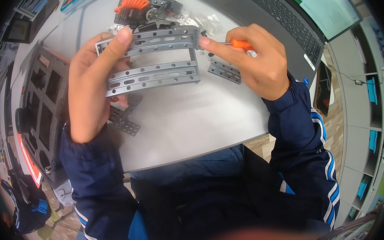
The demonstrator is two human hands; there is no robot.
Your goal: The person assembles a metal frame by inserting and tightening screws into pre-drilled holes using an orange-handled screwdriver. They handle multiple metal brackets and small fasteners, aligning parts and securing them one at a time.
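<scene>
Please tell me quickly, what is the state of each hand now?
Left hand: closed, holding the grey metal frame.
Right hand: closed around the orange-handled tool, index fingertip at the frame's right end.

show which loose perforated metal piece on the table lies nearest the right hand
The short grey bar, left of the right hand; the darker perforated plate lies farther off, near the left hand.

White table (175,135), pale cabinets (356,114) at right, wood-patterned floor (336,131)
</scene>
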